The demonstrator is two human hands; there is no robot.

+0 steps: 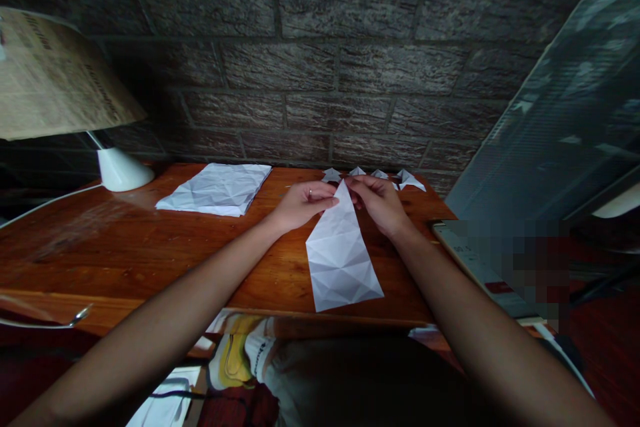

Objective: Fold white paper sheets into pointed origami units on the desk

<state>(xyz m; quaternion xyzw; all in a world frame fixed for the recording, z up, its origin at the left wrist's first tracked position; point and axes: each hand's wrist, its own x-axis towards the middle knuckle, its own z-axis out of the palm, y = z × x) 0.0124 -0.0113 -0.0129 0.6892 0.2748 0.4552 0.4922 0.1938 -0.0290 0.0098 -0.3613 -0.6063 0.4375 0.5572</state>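
Nearest are the person's arms [165, 320], at seven and five o'clock. The left hand [304, 205] and right hand [381, 203] both pinch the top of the creased white paper [341, 257], whose wide end points to six o'clock over the tabletop [277, 273]. It looks light, bendy and easy to rip, so its edges near the tip should want a soft grip.
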